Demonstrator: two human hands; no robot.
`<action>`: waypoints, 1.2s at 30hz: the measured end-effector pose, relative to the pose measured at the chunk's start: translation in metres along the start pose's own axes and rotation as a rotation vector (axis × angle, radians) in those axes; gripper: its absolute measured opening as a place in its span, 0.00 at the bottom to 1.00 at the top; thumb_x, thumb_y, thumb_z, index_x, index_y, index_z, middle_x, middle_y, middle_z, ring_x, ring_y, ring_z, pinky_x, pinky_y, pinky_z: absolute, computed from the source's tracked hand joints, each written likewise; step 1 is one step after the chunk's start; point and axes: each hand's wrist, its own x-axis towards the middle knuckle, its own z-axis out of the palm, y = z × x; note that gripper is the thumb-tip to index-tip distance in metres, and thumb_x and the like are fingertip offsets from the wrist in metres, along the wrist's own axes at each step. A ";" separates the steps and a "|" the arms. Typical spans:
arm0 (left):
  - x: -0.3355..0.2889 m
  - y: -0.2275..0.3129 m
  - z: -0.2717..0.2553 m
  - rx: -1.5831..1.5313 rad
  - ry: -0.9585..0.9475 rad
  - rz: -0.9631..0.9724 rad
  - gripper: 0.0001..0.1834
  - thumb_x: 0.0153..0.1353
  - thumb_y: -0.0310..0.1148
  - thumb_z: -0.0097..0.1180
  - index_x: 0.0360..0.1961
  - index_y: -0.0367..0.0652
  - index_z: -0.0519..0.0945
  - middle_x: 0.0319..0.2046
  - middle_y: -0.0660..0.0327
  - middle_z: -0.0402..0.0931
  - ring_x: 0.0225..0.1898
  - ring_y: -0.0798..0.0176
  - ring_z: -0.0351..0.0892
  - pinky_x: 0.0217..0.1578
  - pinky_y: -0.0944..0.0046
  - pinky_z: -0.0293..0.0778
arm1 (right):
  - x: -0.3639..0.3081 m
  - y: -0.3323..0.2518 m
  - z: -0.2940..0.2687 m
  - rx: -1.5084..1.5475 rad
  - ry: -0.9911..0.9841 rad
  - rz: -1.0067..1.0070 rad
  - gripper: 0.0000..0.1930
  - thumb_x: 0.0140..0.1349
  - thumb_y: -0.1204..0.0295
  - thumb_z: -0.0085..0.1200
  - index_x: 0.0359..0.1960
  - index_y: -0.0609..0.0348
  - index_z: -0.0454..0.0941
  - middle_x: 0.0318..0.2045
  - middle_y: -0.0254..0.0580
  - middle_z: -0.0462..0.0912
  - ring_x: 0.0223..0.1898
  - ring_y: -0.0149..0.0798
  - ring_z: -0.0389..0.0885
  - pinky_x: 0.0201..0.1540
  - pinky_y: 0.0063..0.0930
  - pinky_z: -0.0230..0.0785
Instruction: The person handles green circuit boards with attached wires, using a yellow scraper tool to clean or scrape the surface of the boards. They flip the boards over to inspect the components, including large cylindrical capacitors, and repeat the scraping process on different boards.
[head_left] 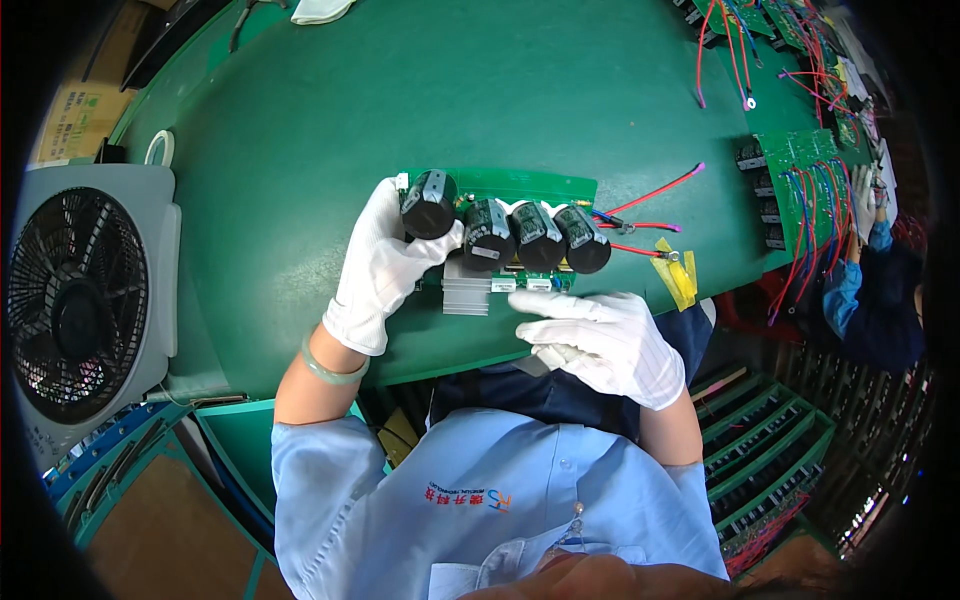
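My left hand (380,265), in a white glove, grips the left end of a green circuit board (525,186), its thumb beside the leftmost of several large black capacitors (489,240). The board is held over the green tabletop with its near side tilted toward me. A finned silver heat sink (466,295) sits at its near edge, beside small white components. Red and blue wires (650,190) with crimped ends run off its right side. My right hand (610,345), also gloved, has its fingers stretched toward the board's near edge, seemingly just short of it. A small grey patch beneath those fingers is unclear.
A grey fan (80,310) stands at the left. Yellow tape (677,275) hangs near the wires. More wired boards (800,190) lie at the right, where another person's gloved hand (862,200) works. A green slotted rack (765,450) stands below right.
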 end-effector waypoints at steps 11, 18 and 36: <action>-0.006 0.000 0.005 0.141 0.041 0.104 0.26 0.55 0.18 0.67 0.53 0.36 0.69 0.42 0.62 0.76 0.44 0.69 0.77 0.45 0.68 0.78 | 0.008 0.017 0.000 0.395 -0.101 0.243 0.06 0.58 0.75 0.62 0.37 0.57 0.86 0.29 0.43 0.87 0.26 0.43 0.85 0.31 0.29 0.76; 0.000 -0.001 0.001 0.080 0.012 0.028 0.25 0.55 0.19 0.68 0.52 0.36 0.70 0.43 0.62 0.76 0.44 0.69 0.77 0.46 0.68 0.77 | 0.005 0.014 -0.006 0.008 -0.212 0.017 0.08 0.56 0.71 0.61 0.36 0.59 0.85 0.55 0.43 0.83 0.30 0.39 0.87 0.29 0.28 0.76; -0.002 -0.003 -0.001 0.058 0.003 0.020 0.25 0.59 0.19 0.64 0.57 0.36 0.71 0.47 0.61 0.78 0.47 0.68 0.78 0.50 0.67 0.77 | -0.010 0.026 -0.011 0.069 -0.039 0.049 0.09 0.53 0.74 0.64 0.36 0.54 0.86 0.51 0.40 0.86 0.25 0.39 0.84 0.28 0.26 0.76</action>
